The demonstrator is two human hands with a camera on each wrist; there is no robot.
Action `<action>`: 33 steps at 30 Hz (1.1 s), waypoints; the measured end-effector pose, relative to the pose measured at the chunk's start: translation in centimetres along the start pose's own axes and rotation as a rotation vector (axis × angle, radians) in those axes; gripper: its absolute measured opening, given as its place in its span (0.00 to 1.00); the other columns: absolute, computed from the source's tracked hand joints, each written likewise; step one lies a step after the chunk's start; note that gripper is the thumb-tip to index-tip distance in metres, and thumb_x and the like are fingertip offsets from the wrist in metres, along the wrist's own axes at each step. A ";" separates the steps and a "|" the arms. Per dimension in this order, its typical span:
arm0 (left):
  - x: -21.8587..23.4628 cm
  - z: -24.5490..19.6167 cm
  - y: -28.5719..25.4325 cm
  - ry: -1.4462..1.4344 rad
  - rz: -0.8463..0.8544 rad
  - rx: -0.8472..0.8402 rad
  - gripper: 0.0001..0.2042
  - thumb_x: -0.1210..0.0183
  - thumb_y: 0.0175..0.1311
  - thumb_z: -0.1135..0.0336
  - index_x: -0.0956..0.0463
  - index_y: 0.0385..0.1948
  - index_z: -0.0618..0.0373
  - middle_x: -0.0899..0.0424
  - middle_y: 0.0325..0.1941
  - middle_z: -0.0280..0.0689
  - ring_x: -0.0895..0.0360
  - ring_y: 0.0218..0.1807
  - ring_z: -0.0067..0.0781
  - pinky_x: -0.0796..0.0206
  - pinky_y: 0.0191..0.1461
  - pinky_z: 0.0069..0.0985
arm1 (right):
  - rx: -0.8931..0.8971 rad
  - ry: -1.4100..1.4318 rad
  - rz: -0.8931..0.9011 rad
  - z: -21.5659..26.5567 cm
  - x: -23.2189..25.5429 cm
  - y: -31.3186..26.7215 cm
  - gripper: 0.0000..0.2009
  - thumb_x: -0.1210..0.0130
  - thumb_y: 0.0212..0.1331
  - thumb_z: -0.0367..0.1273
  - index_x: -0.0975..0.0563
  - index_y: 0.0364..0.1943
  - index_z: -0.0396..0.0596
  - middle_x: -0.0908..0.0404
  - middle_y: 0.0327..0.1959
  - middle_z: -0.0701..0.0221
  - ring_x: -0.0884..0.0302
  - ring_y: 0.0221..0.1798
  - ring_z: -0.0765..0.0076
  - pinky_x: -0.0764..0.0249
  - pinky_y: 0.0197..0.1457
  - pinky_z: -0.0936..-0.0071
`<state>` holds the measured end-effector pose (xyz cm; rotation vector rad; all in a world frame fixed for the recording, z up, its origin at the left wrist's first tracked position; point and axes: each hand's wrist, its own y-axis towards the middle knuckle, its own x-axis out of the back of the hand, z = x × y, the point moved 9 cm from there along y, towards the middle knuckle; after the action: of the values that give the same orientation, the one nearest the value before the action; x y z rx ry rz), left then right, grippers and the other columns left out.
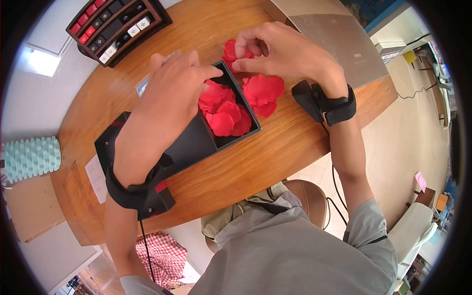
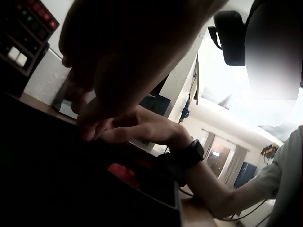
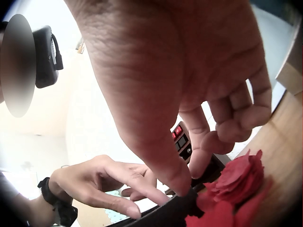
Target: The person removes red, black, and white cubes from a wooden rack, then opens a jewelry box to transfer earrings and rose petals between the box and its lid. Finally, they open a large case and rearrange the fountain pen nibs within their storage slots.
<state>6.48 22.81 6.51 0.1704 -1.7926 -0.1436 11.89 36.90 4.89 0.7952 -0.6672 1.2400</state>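
A black box (image 1: 237,141) stands on the wooden table with several red fabric flower heads (image 1: 222,121) in its right compartment. My left hand (image 1: 172,91) is over the box, palm down, index finger and thumb spread at the compartment's rim beside the petals. Beyond the box's right side lie more red flowers (image 1: 264,92) on the table. My right hand (image 1: 287,51) hovers over the farthest red rose (image 3: 239,177), thumb and index finger bent and parted above its petals. Its other fingers are loosely curled. Much of the left wrist view is dark.
A wooden rack of red, black and white keycaps (image 1: 115,27) stands at the back left. A large brown box (image 1: 339,46) lies at the back right. Near the left edge is a pale green textured roller (image 1: 32,158). White paper (image 1: 96,178) shows under the black box.
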 end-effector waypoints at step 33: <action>4.3 3.3 3.1 -0.315 -0.175 0.091 0.08 0.35 0.65 0.67 0.19 0.39 0.63 0.15 0.33 0.34 0.20 0.38 0.28 0.29 0.49 0.26 | -0.149 0.083 -0.297 0.1 4.1 0.1 0.12 0.39 0.65 0.37 0.16 0.42 0.42 0.15 0.28 0.62 0.17 0.30 0.59 0.24 0.38 0.63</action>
<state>2.21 25.09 10.46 0.3885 -2.0981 -0.2234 12.65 39.11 8.32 0.6865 -0.5448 0.9373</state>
